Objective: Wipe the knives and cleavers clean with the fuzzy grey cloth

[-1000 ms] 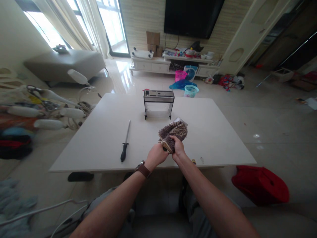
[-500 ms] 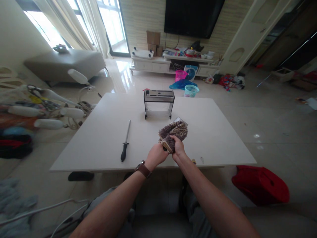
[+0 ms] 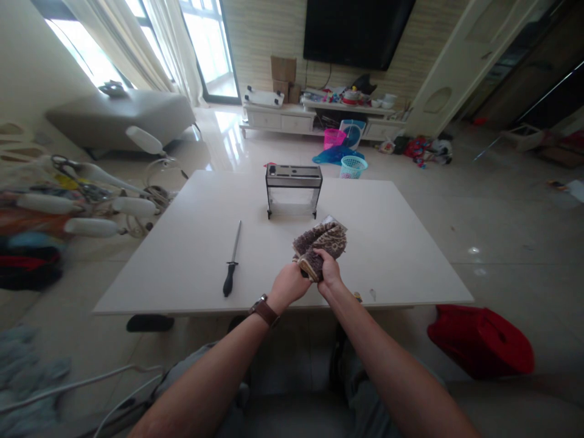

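Observation:
A brown patterned cloth (image 3: 326, 240) is bunched over the near middle of the white table (image 3: 182, 243). My right hand (image 3: 329, 269) grips its near end, thumb on top. My left hand (image 3: 291, 285) is closed at the cloth's lower left, around a dark object mostly hidden there. A flat shiny piece (image 3: 336, 222) shows past the cloth's far edge; what it belongs to is covered. On the left lies a sharpening steel (image 3: 232, 258) with a black handle. Beyond the cloth stands a knife block (image 3: 294, 190) with a slotted top.
Small items (image 3: 373, 295) lie by the table's near edge, right of my right arm. A red stool (image 3: 481, 340) stands off the near right corner. White lamp arms (image 3: 134, 207) reach toward the left edge. Past the far edge is a light-blue basket (image 3: 352, 166).

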Demonstrator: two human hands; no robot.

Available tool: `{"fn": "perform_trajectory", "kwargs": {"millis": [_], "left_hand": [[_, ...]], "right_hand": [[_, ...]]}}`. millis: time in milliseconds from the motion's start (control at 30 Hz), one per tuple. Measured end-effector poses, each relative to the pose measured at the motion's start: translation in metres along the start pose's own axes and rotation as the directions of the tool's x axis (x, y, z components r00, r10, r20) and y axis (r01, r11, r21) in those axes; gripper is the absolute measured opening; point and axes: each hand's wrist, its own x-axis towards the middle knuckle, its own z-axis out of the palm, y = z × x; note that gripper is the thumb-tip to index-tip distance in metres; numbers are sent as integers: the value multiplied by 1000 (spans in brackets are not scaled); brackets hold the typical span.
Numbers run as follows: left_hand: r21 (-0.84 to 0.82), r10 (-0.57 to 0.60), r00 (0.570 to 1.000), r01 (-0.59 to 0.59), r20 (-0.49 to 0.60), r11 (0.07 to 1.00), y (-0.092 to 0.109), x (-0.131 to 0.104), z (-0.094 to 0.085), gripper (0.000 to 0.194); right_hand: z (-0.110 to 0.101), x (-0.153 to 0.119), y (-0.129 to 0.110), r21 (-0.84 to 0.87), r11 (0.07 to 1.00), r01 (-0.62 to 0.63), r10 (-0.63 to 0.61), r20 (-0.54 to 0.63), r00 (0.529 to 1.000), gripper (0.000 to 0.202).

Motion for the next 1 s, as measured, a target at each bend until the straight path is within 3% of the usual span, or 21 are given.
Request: {"fn": "perform_trajectory", "kwargs": {"millis": [733,1000], "left_hand": [[-25,-46,999,46,22,999,3,-1,-2,32],[-11,-3,1000,3,-5,1000,-3,1,2,30]], "right_hand": [[-1,1,2,-4,1000,13,-13,-14,1000,24],[-2,2,3,-6,1000,12,-12,9,1000,21]]}}
